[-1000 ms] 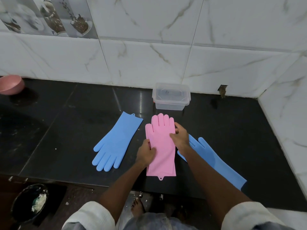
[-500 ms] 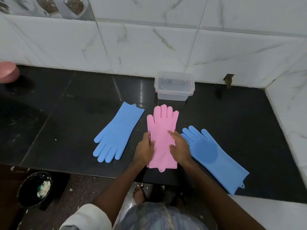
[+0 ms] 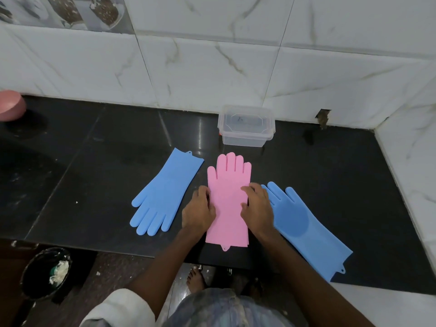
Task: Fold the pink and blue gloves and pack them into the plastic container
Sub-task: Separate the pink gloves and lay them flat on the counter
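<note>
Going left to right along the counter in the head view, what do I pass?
Pink bowl → left blue glove → left hand → pink glove → right hand → right blue glove.

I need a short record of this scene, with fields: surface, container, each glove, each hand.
surface: black counter
container: clear plastic, lid on, by the wall
pink glove: flat, fingers toward the container
left blue glove: flat, fingers toward the person
right blue glove: flat, fingers toward the wall
left hand: on the pink glove's left edge
right hand: on the pink glove's right edge
</note>
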`<state>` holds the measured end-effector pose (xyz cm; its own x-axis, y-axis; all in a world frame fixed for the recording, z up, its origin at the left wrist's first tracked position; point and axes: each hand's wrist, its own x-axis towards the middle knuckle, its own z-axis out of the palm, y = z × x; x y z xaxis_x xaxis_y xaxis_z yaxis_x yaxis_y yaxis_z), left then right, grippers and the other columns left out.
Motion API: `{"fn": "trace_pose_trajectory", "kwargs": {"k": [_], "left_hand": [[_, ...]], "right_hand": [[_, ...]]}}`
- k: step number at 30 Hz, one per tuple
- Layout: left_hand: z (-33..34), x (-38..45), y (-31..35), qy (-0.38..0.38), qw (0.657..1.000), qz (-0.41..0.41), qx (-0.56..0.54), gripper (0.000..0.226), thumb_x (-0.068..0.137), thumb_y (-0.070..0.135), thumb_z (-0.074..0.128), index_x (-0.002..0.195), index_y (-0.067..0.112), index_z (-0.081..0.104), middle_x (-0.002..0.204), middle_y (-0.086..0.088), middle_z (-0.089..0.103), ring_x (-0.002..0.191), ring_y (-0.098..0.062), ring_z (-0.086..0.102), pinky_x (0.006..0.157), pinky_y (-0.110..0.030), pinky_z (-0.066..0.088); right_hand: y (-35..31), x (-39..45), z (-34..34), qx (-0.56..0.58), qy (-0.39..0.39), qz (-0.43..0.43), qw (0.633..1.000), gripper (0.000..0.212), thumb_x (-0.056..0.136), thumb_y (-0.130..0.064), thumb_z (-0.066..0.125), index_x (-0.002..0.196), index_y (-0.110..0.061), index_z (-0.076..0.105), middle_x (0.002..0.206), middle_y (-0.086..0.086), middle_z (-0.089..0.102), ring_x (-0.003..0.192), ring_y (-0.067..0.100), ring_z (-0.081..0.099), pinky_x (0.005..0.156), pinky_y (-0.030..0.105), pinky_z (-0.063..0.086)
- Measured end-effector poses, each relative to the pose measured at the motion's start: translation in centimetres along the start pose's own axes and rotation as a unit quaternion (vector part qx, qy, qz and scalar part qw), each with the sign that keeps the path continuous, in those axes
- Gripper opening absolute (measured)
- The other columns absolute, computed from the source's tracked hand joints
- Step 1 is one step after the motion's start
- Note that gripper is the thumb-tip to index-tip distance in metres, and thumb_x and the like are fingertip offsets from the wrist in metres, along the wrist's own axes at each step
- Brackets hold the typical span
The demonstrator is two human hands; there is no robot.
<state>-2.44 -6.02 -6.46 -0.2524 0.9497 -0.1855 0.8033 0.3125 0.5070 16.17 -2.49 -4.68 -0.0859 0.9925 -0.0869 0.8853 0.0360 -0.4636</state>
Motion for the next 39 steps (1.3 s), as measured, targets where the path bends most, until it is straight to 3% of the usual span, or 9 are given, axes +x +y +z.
{"fn": "trace_pose_trajectory", "kwargs": {"k": [3,7,11,15,20,24,27,31,39], "left_hand": [[-0.4,-0.1,-0.5,0.004,0.998,0.059,0.011,0.028,0.1,0.026,0.063,0.124,0.028,0.048,0.123,0.003,0.053,0.083,-0.01,0.061,0.069,-0.024,0.06],[-0.7,-1.7,-2.5,-0.014,0.987,0.153,0.037,0.018,0.103,0.023,0.059,0.12,0.029,0.057,0.126,0.009,0.048,0.087,-0.009,0.058,0.069,-0.021,0.058],[-0.6,-3.8,-4.2,-0.025,0.978,0.2,0.052,0.021,0.098,0.015,0.059,0.109,0.03,0.067,0.125,0.012,0.054,0.09,-0.005,0.055,0.064,-0.004,0.036],[-1.0,-4.3,-3.9,0.038,0.991,0.13,-0.02,0.026,0.097,0.009,0.059,0.104,0.031,0.069,0.116,0.016,0.056,0.091,-0.003,0.058,0.064,-0.003,0.035],[-3.7,-2.1,-3.3,0.083,0.994,0.045,-0.063,0.027,0.099,0.009,0.056,0.101,0.033,0.068,0.112,0.015,0.06,0.098,-0.005,0.059,0.075,-0.012,0.046],[-5.2,0.3,-3.0,0.043,0.996,-0.009,-0.078,0.023,0.101,0.013,0.057,0.112,0.028,0.069,0.116,0.007,0.067,0.104,-0.014,0.066,0.091,-0.033,0.058],[-4.5,2.0,-1.2,-0.042,0.991,-0.063,-0.113,0.032,0.101,0.023,0.063,0.133,0.02,0.063,0.123,0.0,0.071,0.111,-0.019,0.067,0.1,-0.036,0.056],[-2.4,3.5,2.6,-0.099,0.969,-0.121,-0.193,0.05,0.095,0.037,0.072,0.138,0.012,0.062,0.13,-0.005,0.071,0.115,-0.025,0.07,0.099,-0.039,0.056],[-2.2,4.6,1.9,-0.033,0.973,-0.165,-0.161,0.022,0.098,0.021,0.061,0.108,0.005,0.072,0.108,-0.012,0.075,0.094,-0.025,0.07,0.082,-0.039,0.06]], "right_hand": [[1.2,-0.1,-0.4,0.004,-0.044,-0.027,0.999,0.039,0.096,-0.007,0.068,0.131,-0.023,0.068,0.148,-0.005,0.055,0.134,0.016,0.055,0.109,0.026,0.045],[2.9,-2.6,-0.2,-0.028,-0.084,-0.119,0.989,0.037,0.097,-0.001,0.063,0.13,-0.017,0.072,0.16,0.003,0.049,0.145,0.023,0.049,0.119,0.036,0.041],[4.4,-5.0,-0.3,-0.01,-0.049,-0.151,0.987,0.03,0.092,0.005,0.069,0.119,-0.006,0.078,0.145,0.013,0.064,0.133,0.035,0.062,0.114,0.045,0.047],[1.6,-4.0,-0.9,0.011,0.014,-0.156,0.988,0.034,0.08,0.011,0.079,0.108,-0.009,0.082,0.127,0.009,0.075,0.118,0.03,0.071,0.106,0.041,0.052],[-6.3,0.7,-0.2,0.016,-0.038,-0.191,0.981,0.037,0.089,0.001,0.073,0.124,-0.011,0.075,0.131,0.007,0.071,0.124,0.024,0.062,0.112,0.035,0.046],[-9.6,3.4,1.1,-0.009,-0.01,-0.073,0.997,0.06,0.086,-0.011,0.077,0.143,-0.015,0.057,0.148,0.008,0.054,0.137,0.029,0.049,0.117,0.041,0.04],[-8.3,4.0,1.3,-0.077,-0.005,0.015,0.997,0.073,0.084,-0.028,0.08,0.148,-0.024,0.045,0.157,0.009,0.041,0.144,0.033,0.04,0.113,0.053,0.043],[-5.7,3.8,2.0,-0.071,-0.066,0.009,0.995,0.07,0.094,-0.039,0.069,0.156,-0.029,0.037,0.167,0.008,0.029,0.151,0.033,0.03,0.115,0.06,0.037],[-6.3,3.6,2.7,-0.07,-0.071,-0.018,0.995,0.069,0.092,-0.052,0.065,0.153,-0.03,0.042,0.166,0.008,0.031,0.151,0.033,0.028,0.114,0.06,0.035]]}}
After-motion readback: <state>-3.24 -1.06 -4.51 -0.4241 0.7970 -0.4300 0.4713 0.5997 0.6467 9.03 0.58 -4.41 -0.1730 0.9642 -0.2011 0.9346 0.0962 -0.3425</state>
